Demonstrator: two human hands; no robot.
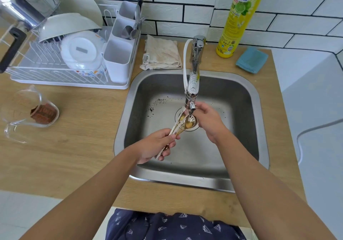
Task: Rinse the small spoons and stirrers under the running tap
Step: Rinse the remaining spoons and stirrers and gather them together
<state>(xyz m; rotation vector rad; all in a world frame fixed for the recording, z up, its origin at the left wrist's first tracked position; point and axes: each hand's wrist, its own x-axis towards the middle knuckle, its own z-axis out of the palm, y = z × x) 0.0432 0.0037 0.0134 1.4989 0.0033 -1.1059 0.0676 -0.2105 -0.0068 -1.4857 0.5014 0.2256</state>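
Note:
My left hand (157,145) grips a bundle of small gold spoons and pale stirrers (182,122) by their handles, with the bowls pointing up under the tap spout (191,98) above the drain (193,126). My right hand (209,121) is at the upper ends of the bundle, just under the spout; its fingertips are hidden. The steel sink (185,180) has dark coffee grounds scattered on its floor left of the drain. I cannot make out the water stream.
A white dish rack (61,76) with bowls, plates and a cutlery holder stands at the back left. A glass jug with brown grounds (35,113) lies on the wooden counter. A folded cloth (161,52), a yellow detergent bottle (237,20) and a blue sponge (252,59) sit behind the sink.

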